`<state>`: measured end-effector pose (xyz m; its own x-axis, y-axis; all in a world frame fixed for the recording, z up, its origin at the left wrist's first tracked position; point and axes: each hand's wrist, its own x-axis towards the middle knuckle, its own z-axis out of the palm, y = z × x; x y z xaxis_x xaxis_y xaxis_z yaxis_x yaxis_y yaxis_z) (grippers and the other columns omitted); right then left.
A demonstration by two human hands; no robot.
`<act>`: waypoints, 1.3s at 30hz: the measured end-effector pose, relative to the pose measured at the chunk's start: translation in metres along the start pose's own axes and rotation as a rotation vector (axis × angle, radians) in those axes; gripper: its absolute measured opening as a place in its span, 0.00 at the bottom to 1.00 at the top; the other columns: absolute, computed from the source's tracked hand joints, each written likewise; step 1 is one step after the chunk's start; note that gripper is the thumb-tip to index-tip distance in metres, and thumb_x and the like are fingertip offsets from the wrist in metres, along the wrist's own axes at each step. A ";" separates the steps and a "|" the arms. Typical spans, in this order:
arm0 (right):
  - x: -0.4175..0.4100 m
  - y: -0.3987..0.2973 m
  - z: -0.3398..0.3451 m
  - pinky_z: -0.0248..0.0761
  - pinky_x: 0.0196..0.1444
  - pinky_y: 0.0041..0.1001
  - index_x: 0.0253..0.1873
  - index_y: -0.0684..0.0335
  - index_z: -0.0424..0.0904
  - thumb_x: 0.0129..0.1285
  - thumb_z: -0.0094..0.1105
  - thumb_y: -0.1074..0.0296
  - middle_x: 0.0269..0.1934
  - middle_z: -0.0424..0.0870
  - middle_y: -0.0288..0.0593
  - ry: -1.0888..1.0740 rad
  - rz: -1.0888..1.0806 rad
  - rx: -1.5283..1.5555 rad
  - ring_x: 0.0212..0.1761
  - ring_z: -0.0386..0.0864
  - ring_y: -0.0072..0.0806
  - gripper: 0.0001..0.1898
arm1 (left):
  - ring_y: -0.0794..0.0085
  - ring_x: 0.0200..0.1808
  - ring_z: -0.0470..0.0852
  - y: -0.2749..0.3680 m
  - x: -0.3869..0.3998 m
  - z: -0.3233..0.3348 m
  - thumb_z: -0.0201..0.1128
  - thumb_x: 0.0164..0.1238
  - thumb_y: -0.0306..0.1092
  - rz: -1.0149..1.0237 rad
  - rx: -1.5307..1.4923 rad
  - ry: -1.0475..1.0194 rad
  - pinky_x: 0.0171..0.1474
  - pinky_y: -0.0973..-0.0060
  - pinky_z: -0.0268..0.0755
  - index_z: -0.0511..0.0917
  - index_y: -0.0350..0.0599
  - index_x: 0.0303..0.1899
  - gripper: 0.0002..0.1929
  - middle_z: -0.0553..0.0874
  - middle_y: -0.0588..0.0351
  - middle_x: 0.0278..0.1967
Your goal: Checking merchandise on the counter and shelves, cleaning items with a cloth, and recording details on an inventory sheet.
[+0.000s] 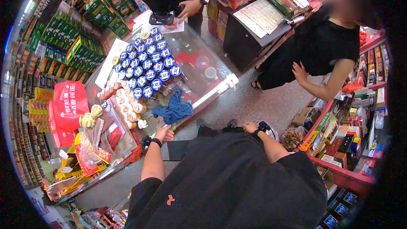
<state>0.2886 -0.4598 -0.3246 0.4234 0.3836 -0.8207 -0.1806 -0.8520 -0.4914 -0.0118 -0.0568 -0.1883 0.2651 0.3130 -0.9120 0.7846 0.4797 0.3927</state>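
Note:
My left hand (164, 134) is at the near edge of a glass counter (203, 39), just below a crumpled blue cloth (174, 108). Nothing shows in it, and its thumb stands apart from the fingers. Beside my body, my right hand (250, 127) hangs with fingers partly curled; whether it holds anything is hidden. On the glass, several jars with blue-and-white lids (147, 64) stand in a close group. White-capped bottles (127, 100) cluster next to them. A crumpled white tissue (142, 123) lies near my left hand.
Across the counter, a person (190, 6) bends over white paper (176, 27). Another person in black (330, 51) stands at right near shelves of boxed goods (345, 133). Red bags (68, 101) and a yellowish cloth (91, 116) lie at left. Handwritten sheets (260, 16) rest on a dark cabinet (241, 44).

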 end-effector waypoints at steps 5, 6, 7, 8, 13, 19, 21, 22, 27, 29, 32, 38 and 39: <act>-0.004 -0.005 0.000 0.72 0.32 0.28 0.40 0.63 0.79 0.64 0.54 0.56 0.31 0.82 0.39 0.006 0.011 -0.038 0.30 0.79 0.27 0.15 | 0.70 0.17 0.82 0.001 -0.002 0.001 0.55 0.67 0.54 0.006 0.008 -0.007 0.18 0.80 0.69 0.81 0.39 0.28 0.24 0.83 0.55 0.19; -0.006 -0.008 0.000 0.72 0.32 0.28 0.41 0.64 0.79 0.64 0.54 0.56 0.32 0.82 0.39 0.009 -0.003 -0.051 0.30 0.79 0.27 0.15 | 0.70 0.17 0.82 0.000 -0.002 0.001 0.55 0.67 0.54 0.006 0.008 -0.005 0.18 0.80 0.69 0.81 0.39 0.28 0.24 0.83 0.55 0.19; -0.008 -0.012 0.000 0.72 0.32 0.28 0.41 0.64 0.79 0.64 0.54 0.56 0.32 0.82 0.39 0.007 -0.004 -0.051 0.30 0.79 0.27 0.15 | 0.70 0.17 0.82 0.000 -0.001 0.001 0.55 0.67 0.54 0.001 0.012 0.011 0.18 0.80 0.69 0.81 0.39 0.27 0.24 0.82 0.55 0.19; -0.010 -0.015 0.000 0.72 0.32 0.28 0.41 0.64 0.79 0.64 0.54 0.57 0.32 0.82 0.39 0.005 0.013 -0.047 0.30 0.79 0.27 0.14 | 0.70 0.17 0.82 -0.001 0.000 0.002 0.55 0.67 0.54 -0.005 0.017 0.027 0.18 0.80 0.69 0.81 0.39 0.27 0.24 0.82 0.55 0.19; -0.016 -0.027 -0.002 0.72 0.32 0.28 0.42 0.64 0.79 0.64 0.54 0.60 0.32 0.82 0.38 -0.005 0.042 -0.042 0.30 0.79 0.26 0.13 | 0.69 0.17 0.83 -0.007 0.003 0.003 0.55 0.67 0.54 0.066 0.015 0.057 0.17 0.79 0.68 0.81 0.39 0.26 0.25 0.82 0.56 0.18; -0.012 -0.025 0.000 0.71 0.31 0.27 0.43 0.63 0.79 0.63 0.54 0.61 0.32 0.82 0.37 0.008 0.044 -0.048 0.30 0.78 0.24 0.12 | 0.69 0.17 0.83 -0.006 0.004 0.000 0.55 0.67 0.53 0.063 0.014 0.026 0.17 0.80 0.67 0.81 0.38 0.26 0.24 0.81 0.56 0.16; -0.010 -0.022 0.000 0.71 0.31 0.27 0.43 0.63 0.79 0.63 0.54 0.61 0.31 0.82 0.37 0.013 0.036 -0.024 0.29 0.78 0.24 0.12 | 0.69 0.17 0.83 -0.007 0.005 -0.001 0.55 0.68 0.52 0.069 0.009 0.018 0.16 0.80 0.66 0.81 0.38 0.26 0.24 0.81 0.57 0.16; -0.010 -0.021 0.001 0.71 0.31 0.27 0.43 0.63 0.79 0.63 0.54 0.61 0.31 0.82 0.37 0.013 0.038 -0.024 0.29 0.78 0.24 0.12 | 0.69 0.18 0.83 -0.007 0.005 -0.002 0.55 0.68 0.52 0.064 0.008 0.013 0.16 0.81 0.66 0.81 0.38 0.26 0.24 0.81 0.57 0.16; -0.010 -0.020 -0.002 0.72 0.29 0.28 0.41 0.63 0.79 0.63 0.54 0.61 0.31 0.83 0.39 0.004 -0.010 -0.029 0.27 0.79 0.26 0.11 | 0.69 0.18 0.84 -0.005 0.005 -0.002 0.54 0.68 0.52 0.038 0.001 -0.003 0.16 0.82 0.66 0.81 0.38 0.27 0.24 0.81 0.57 0.16; -0.011 -0.021 -0.001 0.73 0.33 0.29 0.40 0.63 0.81 0.63 0.55 0.57 0.31 0.84 0.40 0.009 -0.008 -0.009 0.29 0.81 0.27 0.14 | 0.69 0.19 0.84 -0.007 0.007 -0.004 0.54 0.68 0.52 0.039 0.003 -0.002 0.17 0.81 0.67 0.81 0.37 0.28 0.24 0.81 0.56 0.17; -0.007 -0.018 0.000 0.74 0.37 0.29 0.40 0.64 0.82 0.63 0.56 0.54 0.32 0.85 0.42 0.022 -0.003 -0.027 0.31 0.82 0.28 0.17 | 0.68 0.19 0.84 -0.007 0.007 -0.004 0.54 0.68 0.53 0.035 0.006 -0.021 0.17 0.81 0.68 0.81 0.37 0.28 0.24 0.81 0.55 0.18; -0.008 -0.015 -0.001 0.73 0.30 0.29 0.40 0.63 0.79 0.63 0.52 0.59 0.30 0.82 0.39 0.005 -0.008 -0.021 0.29 0.79 0.26 0.13 | 0.68 0.19 0.84 -0.005 0.001 0.000 0.54 0.68 0.54 0.030 0.032 0.000 0.17 0.81 0.68 0.81 0.38 0.29 0.24 0.82 0.56 0.18; -0.007 -0.015 -0.001 0.73 0.30 0.29 0.40 0.63 0.79 0.63 0.52 0.59 0.30 0.82 0.39 0.008 -0.013 -0.019 0.29 0.79 0.26 0.13 | 0.68 0.19 0.84 -0.005 0.001 -0.001 0.54 0.68 0.54 0.033 0.033 0.001 0.17 0.81 0.68 0.81 0.38 0.29 0.24 0.82 0.56 0.18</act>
<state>0.2891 -0.4500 -0.3107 0.4329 0.3917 -0.8119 -0.1581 -0.8537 -0.4962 -0.0163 -0.0582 -0.1908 0.2903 0.3290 -0.8986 0.7937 0.4419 0.4182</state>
